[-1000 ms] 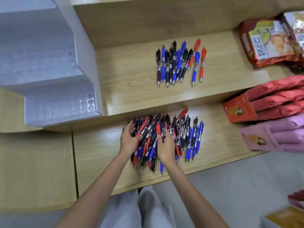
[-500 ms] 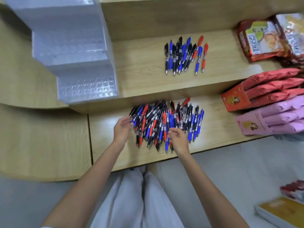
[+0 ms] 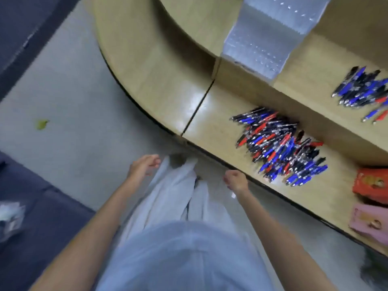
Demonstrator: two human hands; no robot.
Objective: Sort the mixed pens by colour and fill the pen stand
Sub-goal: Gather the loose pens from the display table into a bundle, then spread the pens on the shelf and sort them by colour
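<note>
Sorting is hardly begun. The left hand and right hand are loosely curled and empty, off the light wooden counter's front edge. The mixed heap of red, blue and black plastic pens must be reached next.

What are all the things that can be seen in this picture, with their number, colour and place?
pen pile: one heap, uncountable, blue, red and black, on the counter's lower level
pen group: one smaller group, blue, black, few red, upper level, right edge
pen stand: one, silver-grey, stepped, on the counter, top of picture
wooden counter: one, light brown, curved left end
red pack: one, red, lower level, right edge
pink pack: one, pink, beside the red pack, nearer the viewer
scrap: one, yellow-green, on the grey floor, left
left hand: one, fingers loosely curled, empty, over the floor
right hand: one, fingers curled, near the counter edge; contents unclear
</note>
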